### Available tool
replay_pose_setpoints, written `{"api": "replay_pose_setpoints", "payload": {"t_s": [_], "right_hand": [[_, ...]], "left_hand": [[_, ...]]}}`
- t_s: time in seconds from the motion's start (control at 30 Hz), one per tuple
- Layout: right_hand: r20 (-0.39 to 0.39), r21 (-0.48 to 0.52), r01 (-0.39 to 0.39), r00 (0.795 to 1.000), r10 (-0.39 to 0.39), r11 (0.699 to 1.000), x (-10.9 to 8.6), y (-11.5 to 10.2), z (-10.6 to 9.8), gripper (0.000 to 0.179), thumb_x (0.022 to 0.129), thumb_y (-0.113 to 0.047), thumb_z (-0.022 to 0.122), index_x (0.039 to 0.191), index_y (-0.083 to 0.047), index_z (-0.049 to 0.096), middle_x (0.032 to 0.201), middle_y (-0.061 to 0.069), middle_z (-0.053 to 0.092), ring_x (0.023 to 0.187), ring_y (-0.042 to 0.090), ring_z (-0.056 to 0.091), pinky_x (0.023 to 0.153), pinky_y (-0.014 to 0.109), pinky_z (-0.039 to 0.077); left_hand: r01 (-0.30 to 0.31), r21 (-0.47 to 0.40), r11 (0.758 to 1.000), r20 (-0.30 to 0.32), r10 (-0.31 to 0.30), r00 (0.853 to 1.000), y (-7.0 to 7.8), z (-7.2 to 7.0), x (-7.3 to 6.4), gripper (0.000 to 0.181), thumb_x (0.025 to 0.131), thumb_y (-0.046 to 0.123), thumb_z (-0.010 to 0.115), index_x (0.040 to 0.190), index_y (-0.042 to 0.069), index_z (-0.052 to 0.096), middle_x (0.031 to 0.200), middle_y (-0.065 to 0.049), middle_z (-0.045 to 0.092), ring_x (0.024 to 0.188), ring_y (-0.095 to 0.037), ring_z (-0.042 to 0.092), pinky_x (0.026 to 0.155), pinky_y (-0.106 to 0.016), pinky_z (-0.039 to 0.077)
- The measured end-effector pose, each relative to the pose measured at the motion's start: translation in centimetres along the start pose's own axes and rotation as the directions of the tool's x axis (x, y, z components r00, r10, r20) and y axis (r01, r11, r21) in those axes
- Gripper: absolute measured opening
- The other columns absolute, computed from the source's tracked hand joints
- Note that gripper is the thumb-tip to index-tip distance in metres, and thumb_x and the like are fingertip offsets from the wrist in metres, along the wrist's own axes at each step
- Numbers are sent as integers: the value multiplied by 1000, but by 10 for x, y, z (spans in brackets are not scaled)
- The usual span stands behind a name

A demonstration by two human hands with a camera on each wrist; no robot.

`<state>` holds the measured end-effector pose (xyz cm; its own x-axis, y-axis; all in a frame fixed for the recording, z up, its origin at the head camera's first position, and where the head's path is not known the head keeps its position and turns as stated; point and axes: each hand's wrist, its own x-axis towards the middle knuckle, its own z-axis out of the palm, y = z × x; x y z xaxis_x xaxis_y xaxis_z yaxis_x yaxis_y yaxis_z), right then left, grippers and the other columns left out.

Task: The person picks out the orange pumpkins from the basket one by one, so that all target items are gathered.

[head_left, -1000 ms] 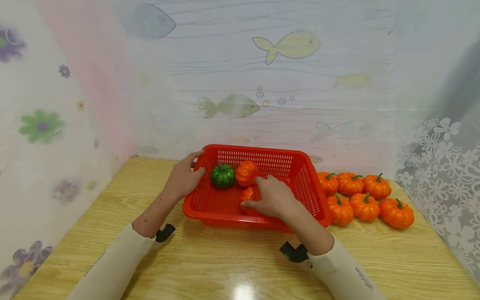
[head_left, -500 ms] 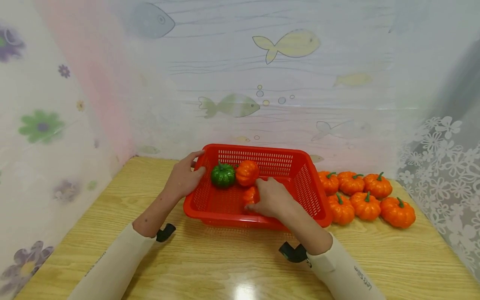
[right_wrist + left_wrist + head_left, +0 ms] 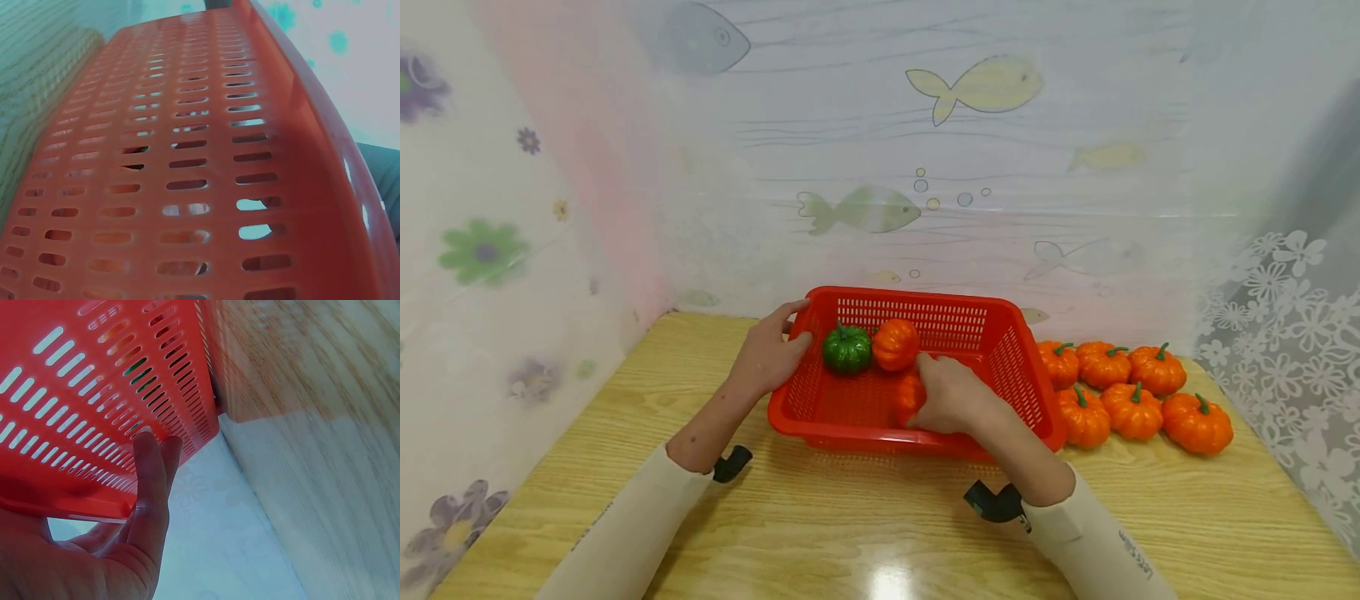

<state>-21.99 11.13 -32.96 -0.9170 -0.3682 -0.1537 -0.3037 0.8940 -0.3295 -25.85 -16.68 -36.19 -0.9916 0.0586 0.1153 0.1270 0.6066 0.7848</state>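
A red slotted plastic basket (image 3: 880, 437) stands on the wooden table. My left hand (image 3: 769, 354) grips its left rim; in the left wrist view the fingers (image 3: 152, 487) lie along the outside of the slotted wall. Inside the basket, my right hand (image 3: 957, 396) holds an orange pumpkin (image 3: 909, 397) near the front wall, partly covered by the hand. Behind it sit a second orange pumpkin (image 3: 896, 344) and, to its left, a green pumpkin (image 3: 847, 348). The right wrist view shows mostly the basket's slotted wall (image 3: 187, 165), which hides the right hand.
Right of the basket, several orange pumpkins with green stems (image 3: 1134, 412) stand in two rows on the wooden table (image 3: 820, 525). A wall sheet (image 3: 850, 142) printed with fish rises behind, with flowered sheets at both sides.
The right hand has shifted slightly to the right inside the basket, and the orange pumpkin in it has moved and turned along. The left hand stays on the rim.
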Motion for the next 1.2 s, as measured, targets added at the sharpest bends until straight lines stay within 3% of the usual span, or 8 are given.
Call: {"api": "replay_pose_setpoints", "payload": {"t_s": [0.3,0.53,0.67,0.9,1.2], "right_hand": [[23,22,24,999,-25,999,-2,8,-5,66,77,-23,94,130,-8,59,120,9,65,110,27,60,102,48,54],[16,60,55,998,-56,997,-4,14,-8,67,76,-22,94,129,-9,54,115,8,67,104,25,62,100,46,56],[-9,91,93,996,-92,991,-8,18,-12,66,77,-23,91,130,-8,54,117,8,67,105,25,63,100,47,56],[-56,119,134,990,-128,984,-18,30,-14,74,80,-26,84,146,-8,57,136,11,63,122,29,59,107,52,51],[-139,228,108,987,-78,968,-31,42,-15,69,78,-25,87,138,-10,56,132,9,64,116,27,61,101,52,55]], "left_hand": [[-4,-7,1000,2,4,1000,-1,0,0,60,106,26,49,165,18,40,133,-21,64,96,-33,74,78,-44,65],[-2,-3,1000,-1,2,1000,0,0,-1,61,106,26,50,165,19,40,133,-21,64,96,-33,73,78,-44,65],[0,-3,1000,-2,0,1000,0,0,-1,60,106,26,50,165,18,40,134,-22,64,97,-34,73,79,-45,65],[1,2,1000,-1,-1,1000,0,1,-2,60,106,26,50,165,18,40,135,-22,63,97,-34,73,79,-44,65],[-1,-9,1000,-1,1,1000,0,1,0,60,106,25,51,165,18,40,134,-22,64,95,-33,74,77,-43,65]]}}
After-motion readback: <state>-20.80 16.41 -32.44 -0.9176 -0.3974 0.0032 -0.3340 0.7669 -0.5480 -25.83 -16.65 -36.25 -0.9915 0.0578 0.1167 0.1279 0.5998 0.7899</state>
